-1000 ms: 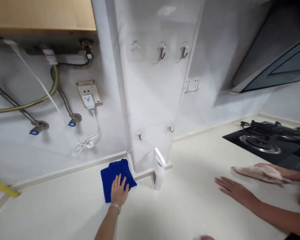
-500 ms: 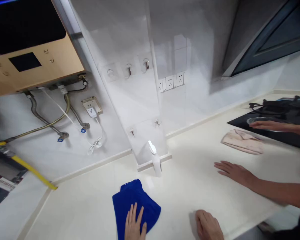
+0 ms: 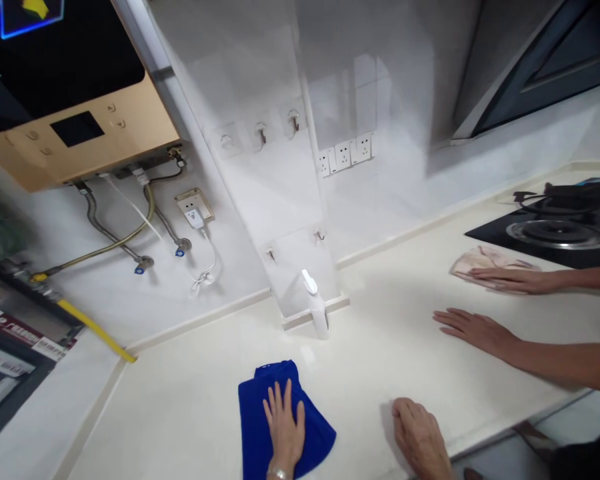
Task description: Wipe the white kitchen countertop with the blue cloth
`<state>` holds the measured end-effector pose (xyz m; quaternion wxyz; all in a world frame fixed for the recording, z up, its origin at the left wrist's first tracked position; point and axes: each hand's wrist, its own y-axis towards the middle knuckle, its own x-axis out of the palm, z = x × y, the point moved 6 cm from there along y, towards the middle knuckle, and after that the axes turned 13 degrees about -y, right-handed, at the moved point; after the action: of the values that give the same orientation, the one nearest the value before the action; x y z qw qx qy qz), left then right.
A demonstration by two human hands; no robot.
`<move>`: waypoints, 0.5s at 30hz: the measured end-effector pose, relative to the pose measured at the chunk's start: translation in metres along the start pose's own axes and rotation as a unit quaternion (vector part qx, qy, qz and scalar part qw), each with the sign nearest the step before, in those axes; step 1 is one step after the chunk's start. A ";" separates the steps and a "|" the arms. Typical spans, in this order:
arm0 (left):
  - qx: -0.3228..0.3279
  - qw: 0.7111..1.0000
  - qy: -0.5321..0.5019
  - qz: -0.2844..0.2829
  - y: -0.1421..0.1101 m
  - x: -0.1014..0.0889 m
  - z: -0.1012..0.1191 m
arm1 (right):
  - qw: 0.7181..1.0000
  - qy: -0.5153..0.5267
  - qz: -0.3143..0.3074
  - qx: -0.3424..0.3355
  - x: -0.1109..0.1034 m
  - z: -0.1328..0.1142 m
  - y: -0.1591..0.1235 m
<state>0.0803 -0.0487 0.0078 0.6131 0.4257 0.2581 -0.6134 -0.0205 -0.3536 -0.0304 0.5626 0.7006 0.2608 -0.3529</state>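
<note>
A blue cloth (image 3: 260, 420) lies spread on the pale countertop, a little crumpled at its far edge. My left hand (image 3: 286, 430) rests flat on it, fingers spread, with a bracelet at the wrist. To the right, my right hand (image 3: 420, 433) sits on the bare counter with its fingers curled into a fist; nothing shows in it. A white spray bottle (image 3: 318, 313) stands upright beyond the cloth, against the wall ledge, touched by neither hand.
At the right, another person's hand (image 3: 515, 280) presses on a pinkish cloth (image 3: 473, 259); that person's other hand (image 3: 475, 330) lies flat on the counter. Behind is a black gas hob (image 3: 495, 233). A water heater (image 3: 125, 143) and a yellow pipe (image 3: 97, 331) are at left.
My left hand has moved forward on the blue cloth. The other person's far hand has come from the hob down onto the pinkish cloth. The view has shifted slightly.
</note>
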 end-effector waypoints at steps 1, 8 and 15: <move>0.006 1.000 0.017 0.001 0.001 0.009 0.001 | 1.000 0.005 -0.001 -0.002 0.001 0.000 -0.001; 0.040 0.998 0.041 -0.028 0.017 0.011 -0.018 | 1.000 0.023 0.003 -0.008 0.006 0.003 -0.004; -0.011 0.998 0.066 0.012 0.068 0.001 -0.040 | 1.000 0.025 -0.010 -0.016 0.015 0.006 -0.006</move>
<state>0.1550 -0.0231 0.0008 0.6067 0.4610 0.2998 -0.5740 -0.0176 -0.3580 -0.0465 0.5630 0.6977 0.2876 -0.3370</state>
